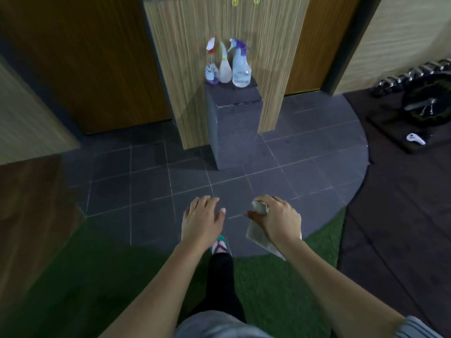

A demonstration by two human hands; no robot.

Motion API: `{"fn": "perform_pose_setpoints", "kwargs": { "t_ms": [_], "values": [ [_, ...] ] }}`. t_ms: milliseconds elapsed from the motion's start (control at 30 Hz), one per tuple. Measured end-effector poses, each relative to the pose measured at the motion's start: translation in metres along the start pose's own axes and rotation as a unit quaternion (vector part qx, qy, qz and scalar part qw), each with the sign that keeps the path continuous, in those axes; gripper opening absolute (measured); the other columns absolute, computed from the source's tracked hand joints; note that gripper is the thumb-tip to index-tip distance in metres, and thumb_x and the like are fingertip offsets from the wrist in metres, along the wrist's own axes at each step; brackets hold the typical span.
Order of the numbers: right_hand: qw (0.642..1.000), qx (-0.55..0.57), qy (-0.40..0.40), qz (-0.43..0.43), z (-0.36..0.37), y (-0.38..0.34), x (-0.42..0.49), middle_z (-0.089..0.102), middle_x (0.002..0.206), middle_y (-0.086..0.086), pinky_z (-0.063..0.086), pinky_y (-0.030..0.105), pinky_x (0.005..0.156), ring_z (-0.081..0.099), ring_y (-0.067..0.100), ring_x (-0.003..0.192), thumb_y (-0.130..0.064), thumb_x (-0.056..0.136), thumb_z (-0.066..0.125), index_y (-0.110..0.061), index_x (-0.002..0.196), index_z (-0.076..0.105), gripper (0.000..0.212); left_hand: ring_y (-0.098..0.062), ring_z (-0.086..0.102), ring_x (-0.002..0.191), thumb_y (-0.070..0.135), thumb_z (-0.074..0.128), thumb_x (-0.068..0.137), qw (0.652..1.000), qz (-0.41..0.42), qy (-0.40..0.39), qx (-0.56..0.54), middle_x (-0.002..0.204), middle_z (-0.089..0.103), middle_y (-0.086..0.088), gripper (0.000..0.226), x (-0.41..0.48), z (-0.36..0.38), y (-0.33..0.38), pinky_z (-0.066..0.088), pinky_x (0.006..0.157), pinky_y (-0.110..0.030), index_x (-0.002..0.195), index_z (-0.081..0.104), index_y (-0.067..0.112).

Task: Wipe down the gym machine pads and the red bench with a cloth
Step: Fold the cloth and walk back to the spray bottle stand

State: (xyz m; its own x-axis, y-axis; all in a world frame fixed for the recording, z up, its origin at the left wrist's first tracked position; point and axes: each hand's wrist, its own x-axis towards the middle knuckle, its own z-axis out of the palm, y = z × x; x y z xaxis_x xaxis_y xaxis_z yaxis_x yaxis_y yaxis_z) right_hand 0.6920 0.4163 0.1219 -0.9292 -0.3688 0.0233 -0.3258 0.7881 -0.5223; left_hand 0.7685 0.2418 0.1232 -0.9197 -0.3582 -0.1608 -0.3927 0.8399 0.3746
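My right hand (278, 219) is shut on a pale cloth (258, 234), which bunches above my fingers and hangs down below my wrist. My left hand (202, 219) is held out beside it, palm down, fingers apart, holding nothing. Both hands hover over the grey tiled floor. Ahead, three spray bottles stand side by side on a dark pedestal (234, 113): one with a red and white trigger (211, 69), a pale middle one (225, 68), and a larger clear one with a purple trigger (241, 67). No gym machine pad or red bench is in view.
The pedestal stands against a striped wooden pillar (219, 25) between two brown doors. A weight plate (429, 101) and a dumbbell rack (415, 74) lie at the right on dark matting, with a small white object (416, 139) nearby. Green turf (97, 276) lies underfoot.
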Motion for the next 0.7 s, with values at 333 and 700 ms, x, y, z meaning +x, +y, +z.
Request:
{"fn": "perform_pose_setpoints", "kwargs": {
  "t_ms": [333, 700],
  "values": [
    [0.999, -0.026, 0.042, 0.024, -0.006, -0.002, 0.274, 0.066, 0.099, -0.012, 0.047, 0.030, 0.071, 0.062, 0.016, 0.091, -0.052, 0.079, 0.064, -0.035, 0.099, 0.063, 0.026, -0.017, 0.029, 0.137, 0.041, 0.034, 0.100, 0.999, 0.045, -0.003, 0.022, 0.147, 0.038, 0.003, 0.045, 0.284, -0.050, 0.021, 0.028, 0.110, -0.038, 0.141, 0.039, 0.022],
    [0.998, -0.029, 0.007, -0.048, -0.012, 0.040, 0.521, 0.066, 0.104, -0.009, 0.040, 0.029, 0.068, 0.061, 0.020, 0.096, -0.055, 0.078, 0.067, -0.031, 0.102, 0.064, 0.034, -0.019, 0.035, 0.132, 0.040, 0.039, 0.099, 0.999, -0.032, 0.013, -0.003, 0.142, 0.042, 0.002, 0.043, 0.499, -0.051, 0.063, 0.033, 0.105, -0.039, 0.137, 0.044, 0.020]
  ]
}}
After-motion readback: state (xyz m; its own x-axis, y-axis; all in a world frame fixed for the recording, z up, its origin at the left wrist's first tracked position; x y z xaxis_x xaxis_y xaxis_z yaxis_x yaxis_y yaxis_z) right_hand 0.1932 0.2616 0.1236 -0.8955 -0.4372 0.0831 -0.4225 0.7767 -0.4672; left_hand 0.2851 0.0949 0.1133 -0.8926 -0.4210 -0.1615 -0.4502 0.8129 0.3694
